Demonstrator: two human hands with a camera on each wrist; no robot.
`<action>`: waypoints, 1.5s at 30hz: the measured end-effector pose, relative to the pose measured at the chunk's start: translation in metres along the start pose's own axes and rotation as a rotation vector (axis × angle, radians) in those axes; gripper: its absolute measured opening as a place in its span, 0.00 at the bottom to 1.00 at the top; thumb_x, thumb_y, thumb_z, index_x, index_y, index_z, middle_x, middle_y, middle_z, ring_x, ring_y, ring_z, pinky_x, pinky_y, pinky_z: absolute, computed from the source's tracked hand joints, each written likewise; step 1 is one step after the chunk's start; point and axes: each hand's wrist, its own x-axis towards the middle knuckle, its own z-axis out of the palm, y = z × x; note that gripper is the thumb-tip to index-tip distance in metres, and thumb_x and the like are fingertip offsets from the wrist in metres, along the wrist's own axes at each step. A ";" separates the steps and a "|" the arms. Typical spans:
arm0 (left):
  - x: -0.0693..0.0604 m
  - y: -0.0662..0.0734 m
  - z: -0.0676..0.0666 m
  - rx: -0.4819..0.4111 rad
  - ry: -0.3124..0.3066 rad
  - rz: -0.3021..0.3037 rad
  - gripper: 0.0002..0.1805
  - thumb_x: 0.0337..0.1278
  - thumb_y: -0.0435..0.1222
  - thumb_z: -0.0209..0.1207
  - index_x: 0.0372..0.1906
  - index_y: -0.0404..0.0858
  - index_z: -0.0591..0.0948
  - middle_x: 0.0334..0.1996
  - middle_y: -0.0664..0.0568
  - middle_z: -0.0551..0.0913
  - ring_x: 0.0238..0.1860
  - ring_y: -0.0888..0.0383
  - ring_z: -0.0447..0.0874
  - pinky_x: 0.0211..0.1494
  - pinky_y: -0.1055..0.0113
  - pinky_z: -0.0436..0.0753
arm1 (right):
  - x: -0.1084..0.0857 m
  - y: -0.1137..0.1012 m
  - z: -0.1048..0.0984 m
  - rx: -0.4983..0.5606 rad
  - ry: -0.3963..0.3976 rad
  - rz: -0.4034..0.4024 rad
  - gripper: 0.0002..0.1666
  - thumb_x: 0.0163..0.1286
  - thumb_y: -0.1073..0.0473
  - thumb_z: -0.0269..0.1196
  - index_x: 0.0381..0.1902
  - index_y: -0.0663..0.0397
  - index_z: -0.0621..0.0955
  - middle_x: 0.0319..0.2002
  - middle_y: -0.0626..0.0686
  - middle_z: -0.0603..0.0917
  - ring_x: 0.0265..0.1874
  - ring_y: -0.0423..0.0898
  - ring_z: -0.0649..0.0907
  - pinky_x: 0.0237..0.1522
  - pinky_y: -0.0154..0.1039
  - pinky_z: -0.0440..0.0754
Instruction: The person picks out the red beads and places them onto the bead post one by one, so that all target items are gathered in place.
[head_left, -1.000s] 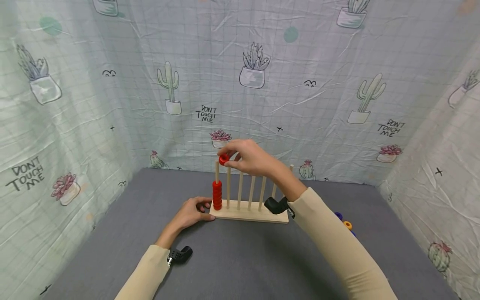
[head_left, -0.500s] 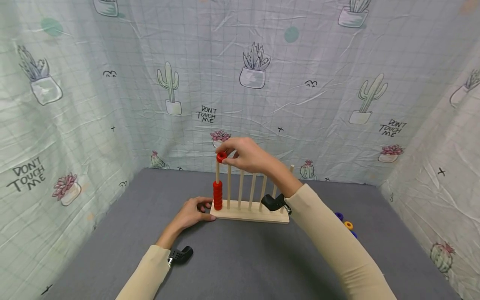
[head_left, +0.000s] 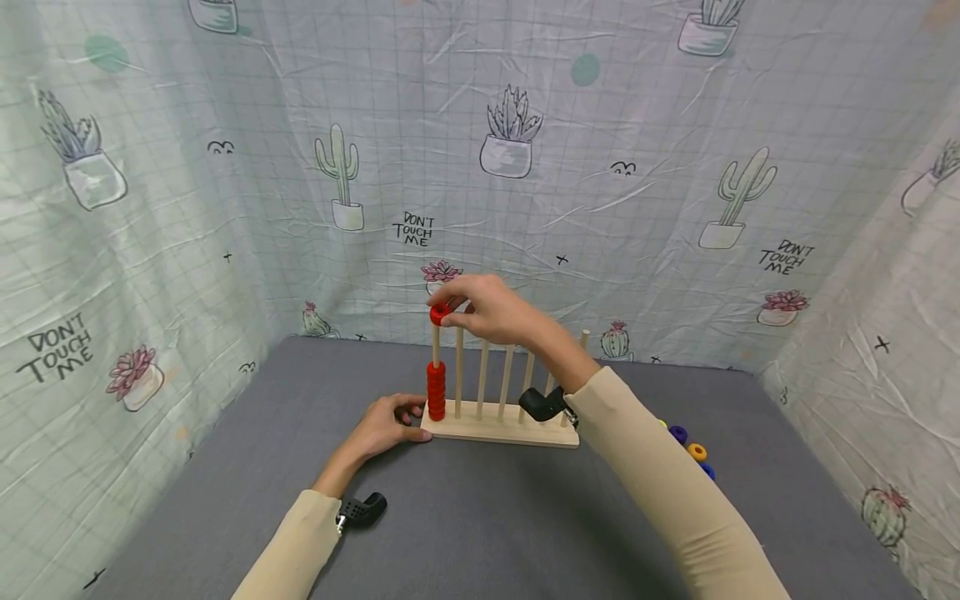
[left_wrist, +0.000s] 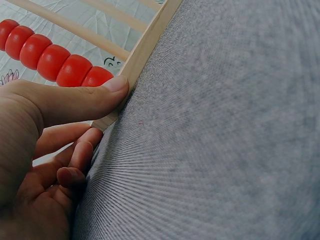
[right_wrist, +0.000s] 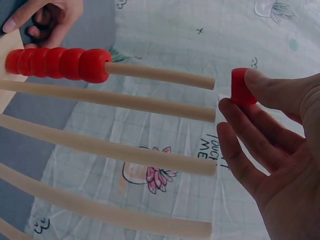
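A wooden peg stand (head_left: 498,429) with a row of upright pegs stands on the grey table. Several red beads (head_left: 436,392) are stacked at the bottom of its leftmost peg (right_wrist: 160,75). My left hand (head_left: 386,427) grips the left end of the stand's base, thumb on the front edge and fingers curled at the corner. Between thumb and fingertips, my right hand (head_left: 491,312) pinches one more red bead (right_wrist: 242,86) at the top of that leftmost peg. In the right wrist view a small gap shows between bead and peg tip. The other pegs I see carry no beads.
On the table (head_left: 480,517) to the right lie loose beads, among them an orange one (head_left: 697,452) and a purple one (head_left: 678,434), partly behind my right sleeve (head_left: 675,492). A cactus-print curtain (head_left: 555,208) rises behind and along both sides.
My right hand has moved slightly left with the red bead, from over the second peg to the tip of the leftmost one. The left hand keeps its place on the base.
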 end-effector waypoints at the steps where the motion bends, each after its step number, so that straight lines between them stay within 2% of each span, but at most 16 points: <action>1: 0.000 0.000 0.000 0.000 0.001 0.001 0.36 0.43 0.40 0.80 0.61 0.35 0.84 0.41 0.50 0.85 0.39 0.57 0.77 0.43 0.63 0.74 | 0.000 0.000 0.001 0.005 -0.002 0.002 0.20 0.73 0.62 0.66 0.61 0.55 0.84 0.54 0.53 0.88 0.51 0.46 0.86 0.52 0.38 0.85; 8: 0.000 -0.002 0.001 0.001 0.011 0.004 0.35 0.43 0.40 0.80 0.61 0.35 0.84 0.41 0.50 0.85 0.38 0.57 0.77 0.43 0.63 0.74 | 0.001 0.002 0.007 0.011 0.007 -0.012 0.19 0.73 0.63 0.66 0.61 0.56 0.84 0.54 0.55 0.87 0.51 0.48 0.87 0.49 0.39 0.85; 19: 0.001 -0.004 0.004 0.000 0.010 -0.010 0.35 0.42 0.40 0.81 0.61 0.35 0.84 0.41 0.50 0.85 0.38 0.57 0.77 0.43 0.63 0.74 | 0.001 0.005 0.012 0.008 0.011 0.013 0.19 0.74 0.62 0.66 0.61 0.56 0.83 0.54 0.54 0.87 0.52 0.48 0.86 0.54 0.40 0.84; 31: 0.002 -0.006 0.004 -0.003 0.011 -0.009 0.36 0.42 0.40 0.81 0.61 0.35 0.84 0.41 0.50 0.85 0.38 0.58 0.77 0.43 0.63 0.74 | 0.004 0.008 0.015 0.028 0.014 0.010 0.19 0.73 0.61 0.67 0.60 0.57 0.84 0.54 0.54 0.87 0.52 0.47 0.87 0.54 0.41 0.84; 45: 0.002 -0.007 0.004 -0.010 0.012 -0.006 0.35 0.43 0.40 0.80 0.61 0.36 0.84 0.41 0.50 0.85 0.38 0.57 0.77 0.43 0.63 0.74 | 0.005 0.011 0.016 0.044 -0.002 0.024 0.19 0.73 0.60 0.67 0.60 0.56 0.84 0.51 0.54 0.88 0.50 0.47 0.87 0.50 0.39 0.85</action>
